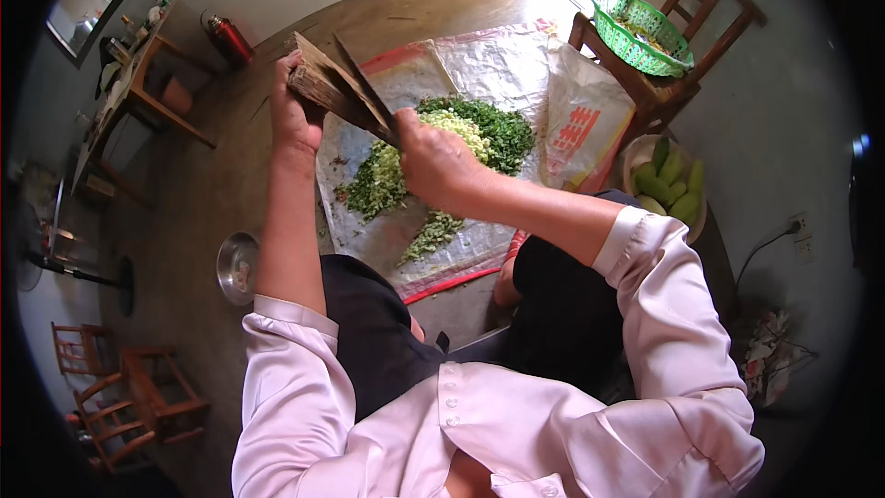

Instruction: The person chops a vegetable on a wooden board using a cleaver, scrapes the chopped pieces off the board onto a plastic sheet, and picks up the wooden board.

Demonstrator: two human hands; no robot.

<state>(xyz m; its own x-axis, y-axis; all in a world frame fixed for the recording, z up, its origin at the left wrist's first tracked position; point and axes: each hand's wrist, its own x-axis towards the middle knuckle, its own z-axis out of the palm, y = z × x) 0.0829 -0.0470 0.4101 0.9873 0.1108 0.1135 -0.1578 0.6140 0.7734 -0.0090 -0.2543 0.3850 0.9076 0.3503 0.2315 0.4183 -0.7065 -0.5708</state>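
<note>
My left hand point(296, 107) grips a thick piece of wood point(332, 86), held tilted above the floor. In my right hand point(439, 159) is a knife, its dark blade point(363, 83) lying along the wood's right side; its handle is hidden in my fist. Below both hands a plastic sack sheet point(484, 62) is spread on the floor. On it lie chopped dark green leaves point(501, 135) and pale green chopped pieces point(460, 130), with a smaller chopped heap point(432, 235) nearer to me.
A metal bowl point(237, 268) stands left of my left forearm. At the right are a basin of long green vegetables point(667, 183) and a wooden chair point(646, 83) bearing a green plastic basket point(639, 34). A red thermos point(229, 40) stands by the wall, near a wooden table point(166, 48).
</note>
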